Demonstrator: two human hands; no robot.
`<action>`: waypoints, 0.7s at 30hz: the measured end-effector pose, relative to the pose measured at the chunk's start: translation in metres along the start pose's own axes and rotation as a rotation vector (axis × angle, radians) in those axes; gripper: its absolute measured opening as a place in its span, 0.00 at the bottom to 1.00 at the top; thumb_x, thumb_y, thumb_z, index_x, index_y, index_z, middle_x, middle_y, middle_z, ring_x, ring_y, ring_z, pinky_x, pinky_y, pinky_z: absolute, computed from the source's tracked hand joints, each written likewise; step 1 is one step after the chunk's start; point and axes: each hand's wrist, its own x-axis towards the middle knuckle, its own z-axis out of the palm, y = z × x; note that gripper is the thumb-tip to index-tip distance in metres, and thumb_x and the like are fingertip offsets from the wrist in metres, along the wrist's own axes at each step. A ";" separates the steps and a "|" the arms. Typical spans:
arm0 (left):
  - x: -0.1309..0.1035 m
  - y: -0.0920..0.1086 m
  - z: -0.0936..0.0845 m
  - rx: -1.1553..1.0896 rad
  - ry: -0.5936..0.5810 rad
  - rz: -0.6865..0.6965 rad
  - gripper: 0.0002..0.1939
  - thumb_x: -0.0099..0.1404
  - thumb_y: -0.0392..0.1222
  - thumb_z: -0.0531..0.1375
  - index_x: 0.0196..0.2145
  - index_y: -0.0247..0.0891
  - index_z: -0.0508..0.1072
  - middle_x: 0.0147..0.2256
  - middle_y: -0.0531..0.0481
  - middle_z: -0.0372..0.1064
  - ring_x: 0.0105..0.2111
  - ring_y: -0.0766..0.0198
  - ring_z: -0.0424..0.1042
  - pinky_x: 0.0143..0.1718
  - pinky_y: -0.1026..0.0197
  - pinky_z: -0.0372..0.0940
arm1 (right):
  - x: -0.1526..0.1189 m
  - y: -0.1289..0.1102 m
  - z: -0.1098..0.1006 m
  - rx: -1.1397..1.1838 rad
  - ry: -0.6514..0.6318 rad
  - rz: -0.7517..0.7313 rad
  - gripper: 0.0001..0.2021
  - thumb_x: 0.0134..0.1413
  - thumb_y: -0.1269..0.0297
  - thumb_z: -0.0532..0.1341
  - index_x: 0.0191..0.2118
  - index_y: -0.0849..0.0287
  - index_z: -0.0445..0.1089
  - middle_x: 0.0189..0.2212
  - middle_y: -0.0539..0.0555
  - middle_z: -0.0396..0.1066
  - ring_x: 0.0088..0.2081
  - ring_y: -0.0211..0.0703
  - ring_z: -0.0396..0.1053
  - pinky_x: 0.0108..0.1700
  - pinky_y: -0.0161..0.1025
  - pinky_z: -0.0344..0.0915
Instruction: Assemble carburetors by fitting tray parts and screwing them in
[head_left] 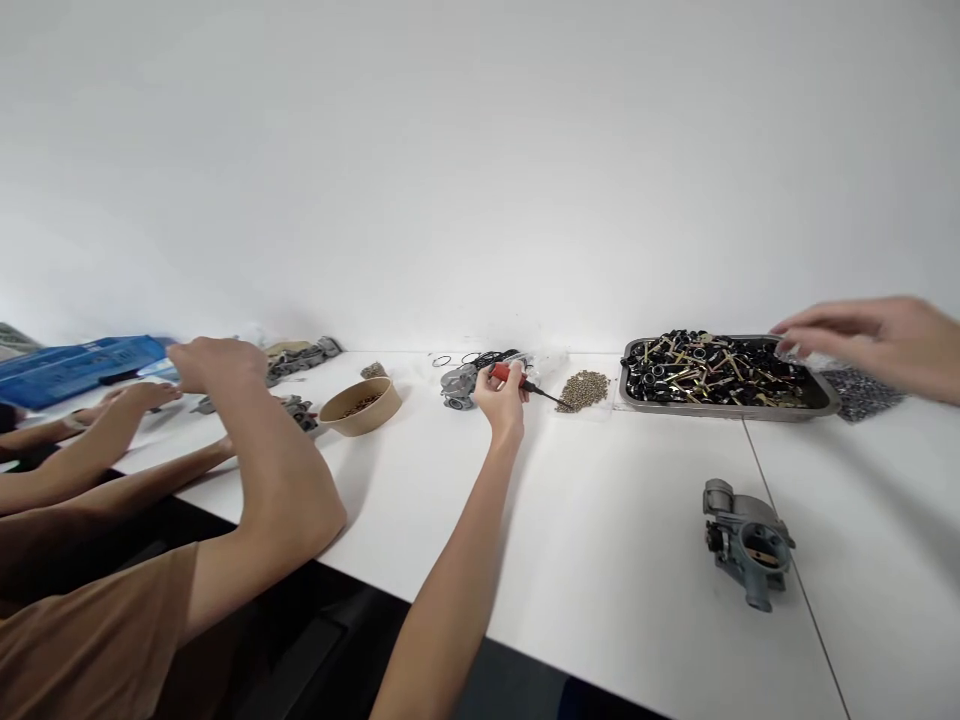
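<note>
My left hand is closed around the red handle of a screwdriver. Its dark shaft points right, with the tip at a pile of small brass-coloured screws on clear plastic. Over the right end of a metal tray, my right hand is slightly blurred, its fingers stretched out. Clear plastic shows just under those fingertips; I see nothing held. Black and brass-coloured parts are heaped in the tray. A grey metal carburetor lies on the white table nearer to me, its round bore facing me.
Small dark metal pieces lie right of the tray. Another carburetor and black rings are behind my left hand. A round tan container stands farther left. Co-workers' arms reach across the left side, near a blue bin.
</note>
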 end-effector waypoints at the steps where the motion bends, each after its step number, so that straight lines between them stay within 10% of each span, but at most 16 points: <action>1: -0.001 0.000 0.000 0.014 -0.006 0.009 0.25 0.44 0.50 0.71 0.33 0.36 0.64 0.22 0.55 0.69 0.12 0.73 0.60 0.14 0.68 0.54 | 0.004 -0.001 -0.010 0.012 0.081 0.025 0.20 0.56 0.41 0.59 0.41 0.49 0.79 0.43 0.55 0.78 0.48 0.58 0.73 0.52 0.59 0.67; 5: -0.005 -0.003 0.003 0.067 -0.054 0.038 0.26 0.45 0.53 0.71 0.32 0.36 0.63 0.20 0.55 0.69 0.11 0.73 0.59 0.14 0.67 0.55 | 0.008 0.000 -0.024 0.084 0.242 0.141 0.14 0.61 0.50 0.59 0.38 0.51 0.78 0.41 0.56 0.78 0.45 0.52 0.73 0.47 0.53 0.67; 21: -0.014 -0.009 0.006 0.213 -0.153 0.115 0.20 0.47 0.47 0.69 0.33 0.35 0.67 0.26 0.52 0.71 0.16 0.69 0.67 0.14 0.65 0.62 | 0.037 0.105 0.041 -0.258 -0.128 0.235 0.11 0.57 0.67 0.59 0.43 0.59 0.77 0.45 0.57 0.77 0.44 0.48 0.73 0.46 0.41 0.67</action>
